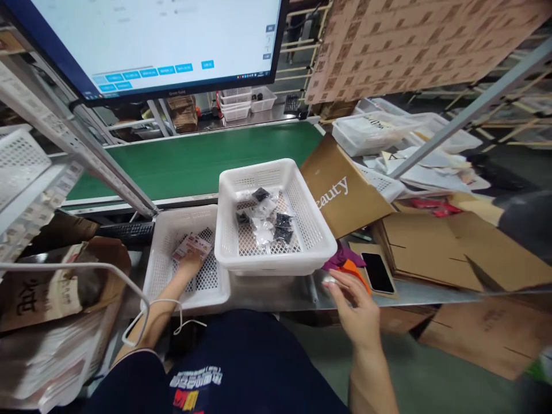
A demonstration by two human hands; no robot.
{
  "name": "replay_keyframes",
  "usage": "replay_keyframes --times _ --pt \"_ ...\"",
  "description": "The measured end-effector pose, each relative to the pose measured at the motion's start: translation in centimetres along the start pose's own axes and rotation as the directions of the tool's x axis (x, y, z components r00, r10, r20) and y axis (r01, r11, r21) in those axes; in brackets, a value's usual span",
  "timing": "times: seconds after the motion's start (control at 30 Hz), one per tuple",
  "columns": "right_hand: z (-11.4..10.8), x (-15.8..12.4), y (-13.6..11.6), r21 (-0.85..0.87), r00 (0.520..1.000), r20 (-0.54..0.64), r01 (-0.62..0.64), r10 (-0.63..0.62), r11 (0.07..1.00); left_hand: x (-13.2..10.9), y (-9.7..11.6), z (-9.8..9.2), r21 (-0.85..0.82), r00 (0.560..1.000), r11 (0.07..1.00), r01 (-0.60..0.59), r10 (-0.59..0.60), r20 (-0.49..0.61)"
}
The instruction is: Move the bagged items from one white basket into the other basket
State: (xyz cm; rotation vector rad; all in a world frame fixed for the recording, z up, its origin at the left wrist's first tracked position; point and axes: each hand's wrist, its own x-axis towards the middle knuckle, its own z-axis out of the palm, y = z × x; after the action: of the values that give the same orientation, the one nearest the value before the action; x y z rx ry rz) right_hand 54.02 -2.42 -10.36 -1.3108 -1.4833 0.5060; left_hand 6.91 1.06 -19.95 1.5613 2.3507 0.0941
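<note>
My left hand (191,264) reaches down into the left white basket (150,282), its fingers closed at the edge of a pinkish printed packet (199,246). Part of those fingers is hidden by the hand. To the right of the central white basket (276,263), my right hand (357,310) is held above the table's front edge with curled fingers. Thumb and forefinger come together at a tiny whitish thing, too small to name. Inside the central basket lie several small clear bags (263,227) with black or white items, among them a black piece (283,234).
A brown carton (345,190) leans behind the central basket. Purple and orange material (356,270), a phone (378,272) and flat cardboard (426,247) lie rightward. Behind runs a green conveyor (181,161) below a monitor (172,40). A white cable (125,276) crosses my left forearm.
</note>
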Motion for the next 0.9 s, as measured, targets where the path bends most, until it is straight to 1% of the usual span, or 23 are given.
replay_keyframes --times 0.07,0.13,0.2,0.23,0.27,0.3,0.33,0.37,0.4,0.43,0.47,0.5,0.53,0.57,0.6,0.63,0.67,0.7,0.73,0.77,0.8,0.87,0.9 --pt "0.0 0.1 0.4 0.013 1.000 0.020 -0.013 0.013 1.000 -0.5 0.3 -1.9 -0.005 1.000 1.000 0.007 -0.007 -0.027" --pt "0.3 0.1 0.7 0.033 0.998 0.055 -0.022 0.020 0.999 -0.3 0.5 -5.4 -0.015 0.991 0.998 0.053 -0.055 -0.121" --pt "0.6 0.0 0.9 0.059 0.996 0.089 -0.028 0.023 0.998 0.0 1.2 -9.7 -0.035 0.952 0.994 0.108 -0.114 -0.283" --pt "0.7 0.0 1.0 0.071 0.994 0.109 -0.030 0.023 0.997 0.1 2.1 -11.8 -0.063 0.912 0.992 0.113 -0.128 -0.390" --pt "0.8 -0.2 1.1 0.079 0.991 0.135 -0.035 0.024 0.996 0.1 3.3 -13.6 -0.094 0.850 0.993 0.075 -0.113 -0.514" --pt "0.9 -0.3 1.2 0.084 0.985 0.171 -0.040 0.026 0.996 -0.2 4.9 -15.1 -0.156 0.721 0.984 -0.082 -0.049 -0.691" --pt "1.0 -0.6 1.2 0.091 0.976 0.217 -0.046 0.025 0.995 -0.7 6.8 -16.0 -0.147 0.586 0.948 -0.282 0.049 -0.809" --pt "1.1 -0.8 1.3 0.099 0.962 0.271 -0.051 0.022 0.994 -1.3 8.9 -16.6 -0.064 0.509 0.891 -0.449 0.196 -0.838" --pt "1.1 -1.1 1.4 0.107 0.944 0.331 -0.049 0.011 0.993 -2.0 11.0 -16.7 0.042 0.493 0.815 -0.577 0.390 -0.778" --pt "1.2 -1.5 1.6 0.112 0.921 0.389 -0.042 -0.005 0.993 -2.6 13.0 -16.6 0.117 0.495 0.732 -0.672 0.560 -0.664" --pt "1.2 -1.7 1.9 0.116 0.896 0.443 -0.031 -0.024 0.993 -3.1 14.6 -16.2 0.156 0.500 0.667 -0.729 0.674 -0.544" --pt "1.3 -2.0 2.2 0.121 0.869 0.494 -0.022 -0.041 0.992 -3.6 15.6 -15.7 0.173 0.518 0.645 -0.745 0.722 -0.459" --pt "1.4 -2.2 2.7 0.126 0.837 0.545 -0.016 -0.056 0.992 -4.1 16.0 -15.1 0.175 0.537 0.651 -0.739 0.725 -0.432" --pt "1.6 -2.4 3.3 0.133 0.800 0.596 -0.018 -0.065 0.991 -4.7 15.5 -14.2 0.157 0.571 0.695 -0.702 0.681 -0.459" --pt "1.9 -2.6 3.9 0.139 0.760 0.646 -0.028 -0.069 0.990 -5.7 14.4 -13.2 0.116 0.604 0.762 -0.638 0.587 -0.539" --pt "2.2 -2.9 4.7 0.143 0.714 0.697 -0.047 -0.067 0.989 -7.1 12.6 -11.8 0.044 0.619 0.832 -0.554 0.446 -0.647" --pt "2.6 -3.1 5.6 0.140 0.663 0.746 -0.065 -0.062 0.988 -9.0 10.5 -10.3 -0.061 0.610 0.889 -0.454 0.260 -0.748" --pt "3.0 -3.4 6.6 0.129 0.609 0.791 -0.079 -0.054 0.988 -11.4 8.2 -8.4 -0.191 0.576 0.919 -0.344 0.046 -0.816" --pt "3.5 -3.7 7.6 0.112 0.556 0.830 -0.088 -0.045 0.990 -14.1 5.9 -6.4 -0.328 0.526 0.914 -0.240 -0.162 -0.835" --pt "4.0 -3.9 8.7 0.095 0.503 0.863 -0.088 -0.038 0.992 -17.1 3.7 -4.3 -0.464 0.481 0.877 -0.121 -0.357 -0.800" --pt "4.5 -4.2 9.7 0.082 0.454 0.890 -0.076 -0.039 0.994 -20.3 1.7 -2.2 -0.579 0.437 0.815 0.011 -0.525 -0.730" --pt "5.7 -4.7 11.8 0.078 0.370 0.927 -0.035 -0.059 0.996 -26.6 -1.5 1.9 -0.754 0.391 0.612 0.239 -0.771 -0.503" --pt "6.4 -4.9 12.8 0.086 0.342 0.936 -0.008 -0.078 0.996 -29.5 -2.8 3.7 -0.800 0.374 0.498 0.334 -0.849 -0.373"
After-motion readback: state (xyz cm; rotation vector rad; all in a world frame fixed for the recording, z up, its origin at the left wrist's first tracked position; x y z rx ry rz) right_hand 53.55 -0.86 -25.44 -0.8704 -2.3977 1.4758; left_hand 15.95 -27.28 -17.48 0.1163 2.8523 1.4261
